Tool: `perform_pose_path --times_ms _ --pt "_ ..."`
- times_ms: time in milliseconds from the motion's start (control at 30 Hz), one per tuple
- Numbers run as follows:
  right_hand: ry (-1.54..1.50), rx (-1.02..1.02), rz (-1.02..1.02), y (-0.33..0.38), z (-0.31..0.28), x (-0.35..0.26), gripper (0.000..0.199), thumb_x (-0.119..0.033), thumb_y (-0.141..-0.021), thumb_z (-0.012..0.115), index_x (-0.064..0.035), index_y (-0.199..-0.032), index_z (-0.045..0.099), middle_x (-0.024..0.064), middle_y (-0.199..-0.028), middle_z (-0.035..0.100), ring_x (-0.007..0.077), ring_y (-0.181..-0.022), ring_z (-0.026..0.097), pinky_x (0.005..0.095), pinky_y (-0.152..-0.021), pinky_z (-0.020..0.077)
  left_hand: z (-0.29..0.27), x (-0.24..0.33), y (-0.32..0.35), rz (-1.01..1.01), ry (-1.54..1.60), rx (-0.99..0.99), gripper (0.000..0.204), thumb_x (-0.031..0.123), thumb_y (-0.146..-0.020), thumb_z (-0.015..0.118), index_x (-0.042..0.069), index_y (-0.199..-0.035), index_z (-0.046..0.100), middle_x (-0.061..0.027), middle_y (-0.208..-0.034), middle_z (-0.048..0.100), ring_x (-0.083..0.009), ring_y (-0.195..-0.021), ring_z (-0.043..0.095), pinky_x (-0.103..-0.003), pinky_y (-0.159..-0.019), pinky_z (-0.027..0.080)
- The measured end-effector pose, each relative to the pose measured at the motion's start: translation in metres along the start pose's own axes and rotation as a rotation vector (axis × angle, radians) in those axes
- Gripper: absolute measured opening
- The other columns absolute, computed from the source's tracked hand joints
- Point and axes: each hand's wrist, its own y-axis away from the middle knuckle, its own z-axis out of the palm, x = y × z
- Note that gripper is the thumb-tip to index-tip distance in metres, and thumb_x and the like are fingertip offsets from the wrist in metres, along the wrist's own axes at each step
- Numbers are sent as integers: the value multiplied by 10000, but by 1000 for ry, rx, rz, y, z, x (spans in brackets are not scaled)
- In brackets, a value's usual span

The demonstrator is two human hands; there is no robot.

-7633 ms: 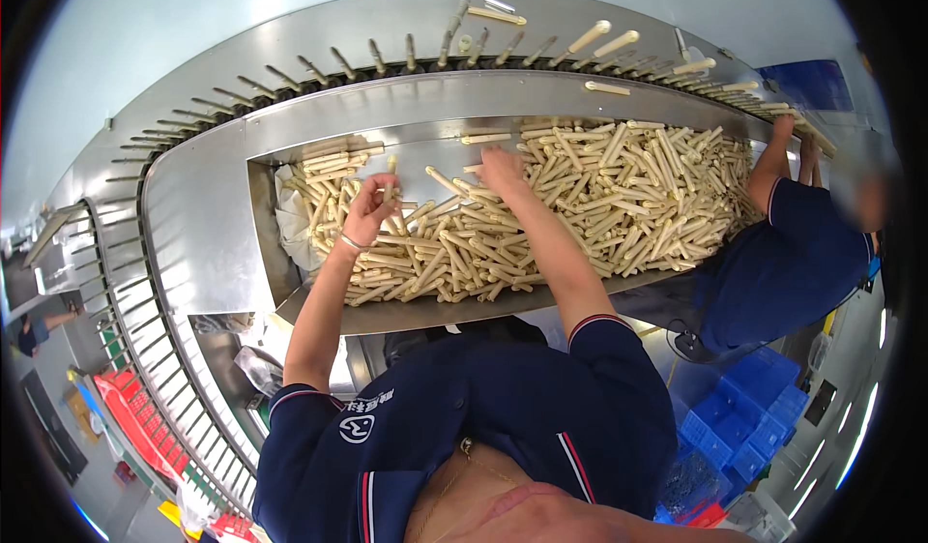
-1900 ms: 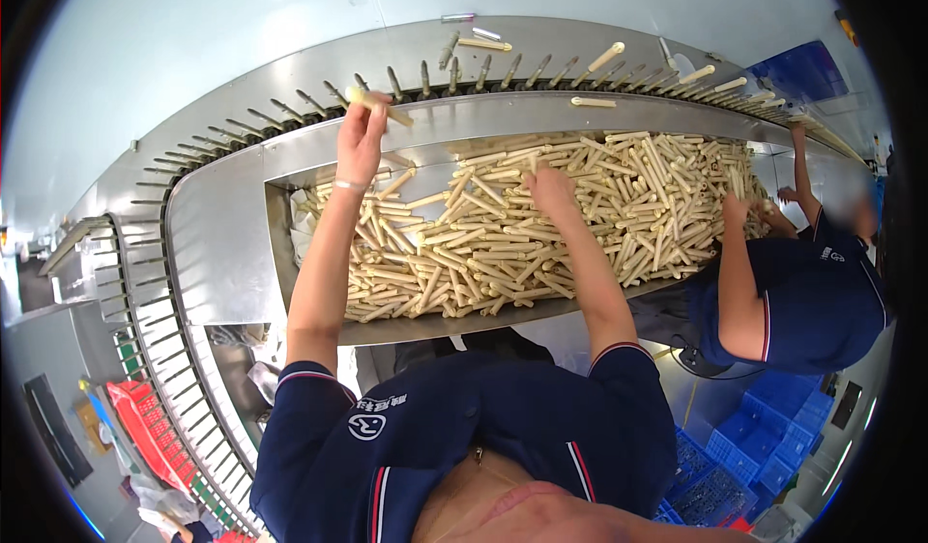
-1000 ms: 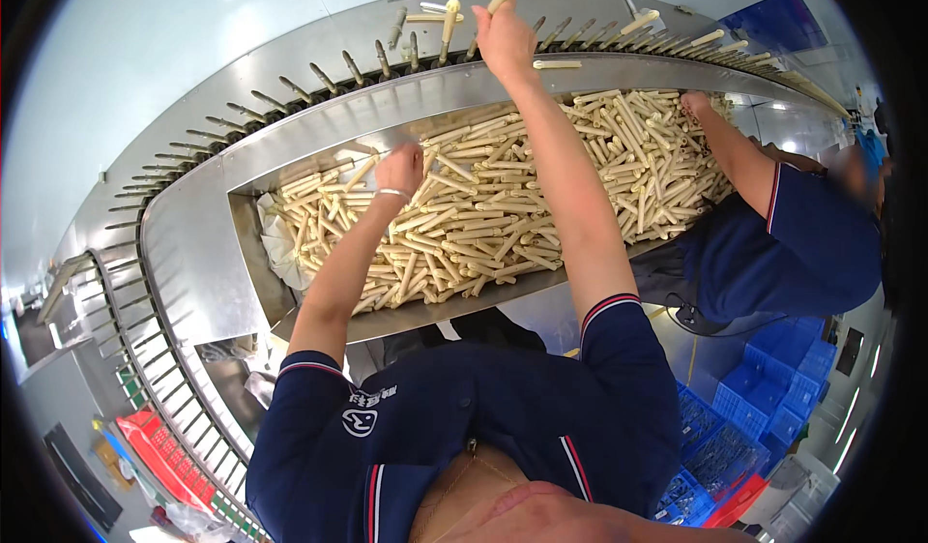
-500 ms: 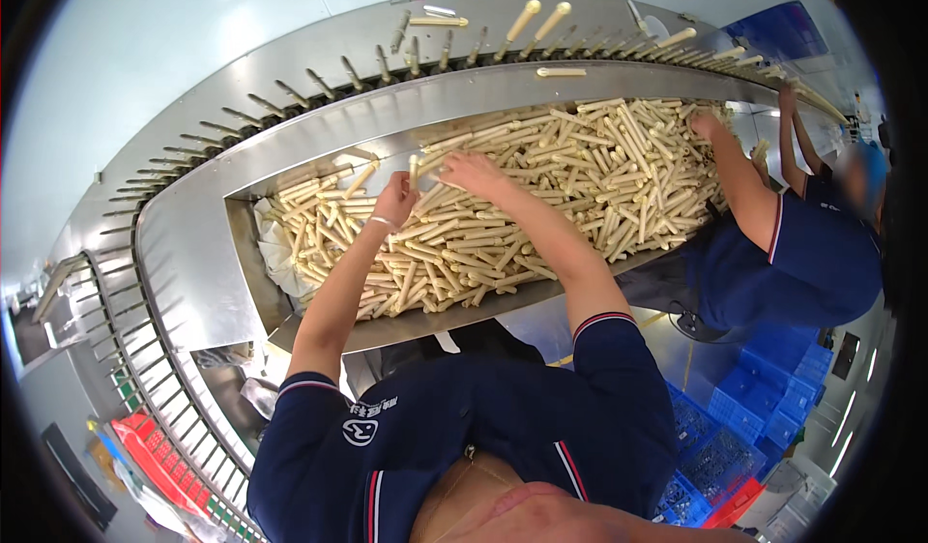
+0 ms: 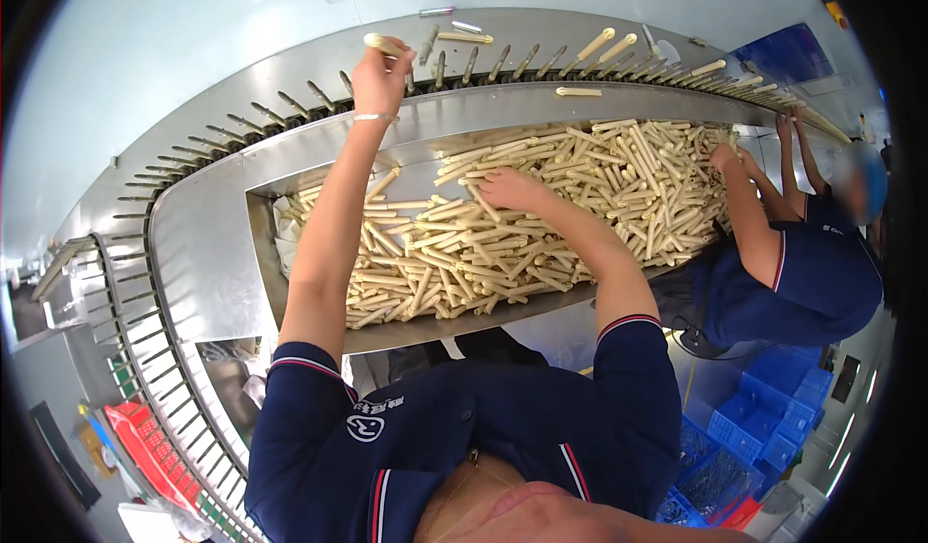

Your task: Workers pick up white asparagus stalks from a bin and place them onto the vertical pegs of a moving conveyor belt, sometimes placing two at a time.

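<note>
My left hand (image 5: 380,81) is raised over the row of upright metal pins (image 5: 440,69), its fingers closed round a cream-coloured tube with a rounded end (image 5: 385,46). The tube lies nearly level, above the pin tips. Lower down, my right hand (image 5: 514,191) is in the metal trough (image 5: 266,253), fingers curled onto another cream tube (image 5: 482,203) on the heap of loose tubes (image 5: 619,176). Two tubes (image 5: 596,44) stand tilted on pins farther right along the curved line.
One loose tube (image 5: 578,91) lies on the steel ledge between pins and trough. A co-worker (image 5: 793,263) reaches into the trough's right end; another person's arms show beyond. Blue crates (image 5: 764,408) stand at lower right, and a red basket (image 5: 150,446) at lower left.
My left hand has risen from the trough to the pins, carrying a tube. My right hand has shifted slightly right and down over the heap. The view has shifted a little.
</note>
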Motion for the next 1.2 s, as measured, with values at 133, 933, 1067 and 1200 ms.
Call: perform_pose_path --times_ms 133,933,1067,1200 --pt "-370 49 358 20 -56 8 159 -159 -856 567 -76 -986 600 27 -916 609 170 -813 589 301 -670 465 18 -14 -22 134 -396 -176 281 189 -768 706 37 -964 575 -140 -779 666 -313 -744 652 -401 -639 505" --pt "-736 692 1249 -8 -15 86 245 -287 -901 574 -43 -922 572 79 -747 649 291 -647 622 398 -616 479 90 -187 153 -227 -951 -509 231 78 -779 583 88 -1009 568 -123 -1025 603 -320 -882 629 -434 -749 506" --pt "-421 -246 801 -32 31 45 68 -176 -819 602 -133 -829 653 33 -743 654 192 -662 640 343 -576 483 85 -197 146 -189 -979 -738 209 97 -801 552 57 -1006 539 -160 -1016 602 -340 -901 633 -438 -754 507" --pt "-291 -341 735 -41 60 13 72 -143 -787 621 -136 -789 693 6 -747 656 163 -721 642 319 -595 481 70 -157 163 -272 -826 -734 225 109 -839 540 24 -1029 451 -193 -1022 613 -339 -860 641 -438 -698 501"
